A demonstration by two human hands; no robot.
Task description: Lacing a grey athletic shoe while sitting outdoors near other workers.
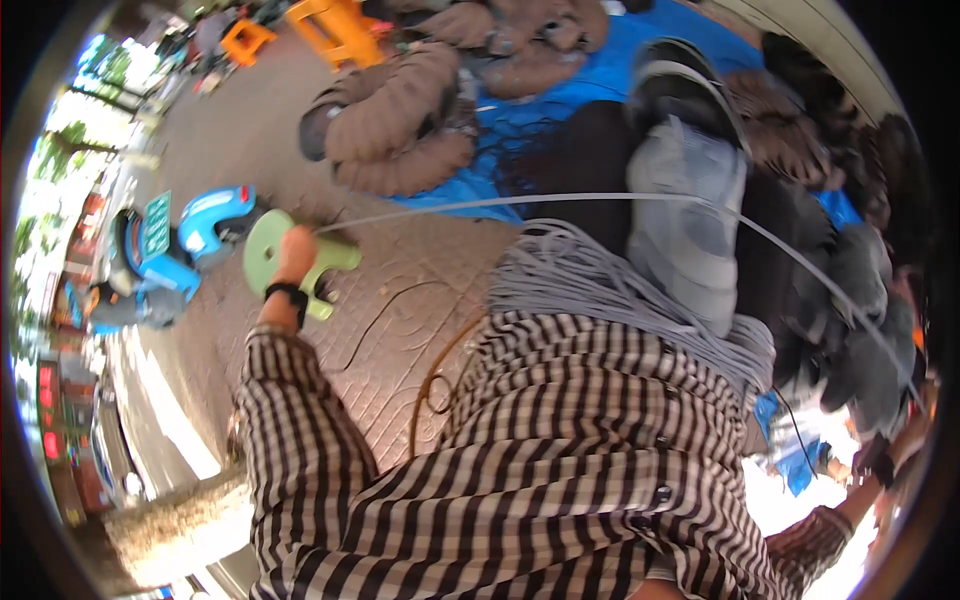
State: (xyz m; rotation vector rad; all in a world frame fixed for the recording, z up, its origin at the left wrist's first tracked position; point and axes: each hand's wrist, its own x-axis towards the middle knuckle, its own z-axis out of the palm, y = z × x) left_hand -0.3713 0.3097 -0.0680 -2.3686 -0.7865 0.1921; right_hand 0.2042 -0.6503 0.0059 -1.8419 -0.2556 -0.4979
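Observation:
A long grey cord is pulled taut across the view between my hands. My left hand, arm stretched out to the left, is closed on one end, in front of a light green plastic stool. Far out at the right rim, my right hand is small and blurred, closed at the cord's other end. Midway, the cord crosses over a grey lace-up shoe, its toe toward me, between my dark-clad legs. A thick bundle of loose grey cord lies across my lap.
Brown ribbed bundles lie on and beside a blue tarp ahead. More grey shoes are heaped at right. Orange stools stand at the far left, a blue scooter at left. A thin dark wire lies on the paving.

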